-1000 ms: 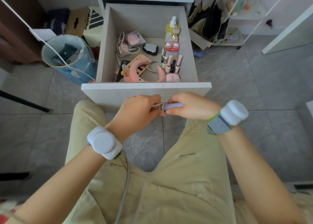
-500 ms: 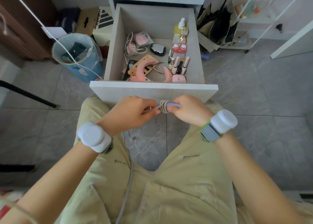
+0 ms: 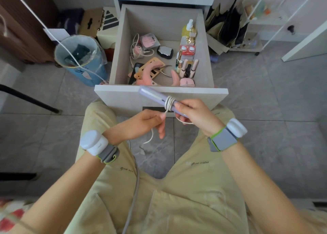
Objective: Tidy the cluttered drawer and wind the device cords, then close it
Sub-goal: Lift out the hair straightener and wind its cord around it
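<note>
Between both hands, right hand (image 3: 196, 116) clasping lilac device (image 3: 155, 97), left hand (image 3: 141, 125) pinching its cord (image 3: 169, 104).

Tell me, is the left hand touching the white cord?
Touching. The head view shows the left hand pinching the white cord where it leaves the coils around the purple device.

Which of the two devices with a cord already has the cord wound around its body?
The purple device in the right hand; its cord is coiled around it. The pink device in the drawer has a loose cord.
</note>
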`<state>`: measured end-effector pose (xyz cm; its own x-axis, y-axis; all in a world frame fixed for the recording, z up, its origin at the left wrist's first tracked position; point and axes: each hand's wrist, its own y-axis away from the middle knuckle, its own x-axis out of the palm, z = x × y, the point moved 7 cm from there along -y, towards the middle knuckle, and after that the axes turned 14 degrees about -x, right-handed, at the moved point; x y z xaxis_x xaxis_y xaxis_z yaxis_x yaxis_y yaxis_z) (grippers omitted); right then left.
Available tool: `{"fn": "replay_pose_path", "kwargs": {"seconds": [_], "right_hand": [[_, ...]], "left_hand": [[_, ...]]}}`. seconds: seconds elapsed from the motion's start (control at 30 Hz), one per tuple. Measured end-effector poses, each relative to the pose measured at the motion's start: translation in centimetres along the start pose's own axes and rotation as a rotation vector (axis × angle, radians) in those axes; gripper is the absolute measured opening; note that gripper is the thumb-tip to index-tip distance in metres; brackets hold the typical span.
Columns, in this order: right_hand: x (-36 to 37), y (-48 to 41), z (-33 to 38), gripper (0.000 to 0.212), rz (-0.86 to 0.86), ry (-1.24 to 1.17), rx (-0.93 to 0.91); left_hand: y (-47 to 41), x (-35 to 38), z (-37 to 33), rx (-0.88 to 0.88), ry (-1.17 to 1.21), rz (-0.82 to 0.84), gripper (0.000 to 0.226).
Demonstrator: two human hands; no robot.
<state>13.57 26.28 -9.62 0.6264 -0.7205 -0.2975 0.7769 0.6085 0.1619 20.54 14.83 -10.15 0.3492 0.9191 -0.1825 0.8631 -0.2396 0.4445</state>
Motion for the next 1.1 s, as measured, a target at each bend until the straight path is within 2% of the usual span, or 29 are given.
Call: {"fn": "replay_pose_path", "kwargs": {"seconds": [0.07,0.17,0.3,0.4,0.5,0.6,0.7,0.77,0.87,0.93,1.1], "right_hand": [[-0.1,0.2,0.4,0.023,0.001,-0.195,0.009],[0.3,0.5,1.0,0.024,0.067,-0.386,-0.005],[0.6,0.6,0.7,0.027,0.106,-0.523,0.054],[0.6,0.5,0.4,0.031,0.133,-0.484,0.089],[0.8,0.6,0.0,0.039,0.165,-0.493,0.113],[0.9,1.0,0.1,0.046,0.259,-0.429,0.099],[1.3,1.6,0.3,0.041,0.409,-0.348,0.1],[1.6,1.9,0.3,0.04,0.513,-0.281,0.097],[1.1,1.8,-0.2,0.045,0.594,-0.109,0.102],[0.6,1.6,-0.4,0.052,0.625,-0.026,0.102],[-0.7,1.1,-0.3,0.064,0.579,0.087,0.09]], "left_hand": [[-0.1,0.5,0.6,0.05,-0.012,0.031,0.043],[-0.3,1.4,0.8,0.068,0.01,0.128,0.055],[-0.7,2.5,1.0,0.021,0.018,0.227,0.057],[-0.6,2.9,1.2,-0.027,-0.013,0.294,0.056],[-0.8,2.4,1.5,-0.073,-0.074,0.261,0.047],[-0.9,1.7,2.4,-0.103,-0.129,0.171,0.039],[-1.1,0.2,4.1,-0.153,-0.131,0.034,0.029],[-1.0,-0.4,4.5,-0.199,-0.162,0.005,0.029],[-0.9,-0.9,2.7,-0.115,-0.282,-0.065,0.039],[-0.8,-1.1,1.8,-0.088,-0.267,-0.098,0.04],[-0.8,-2.1,1.0,-0.069,-0.214,-0.188,0.033]]}}
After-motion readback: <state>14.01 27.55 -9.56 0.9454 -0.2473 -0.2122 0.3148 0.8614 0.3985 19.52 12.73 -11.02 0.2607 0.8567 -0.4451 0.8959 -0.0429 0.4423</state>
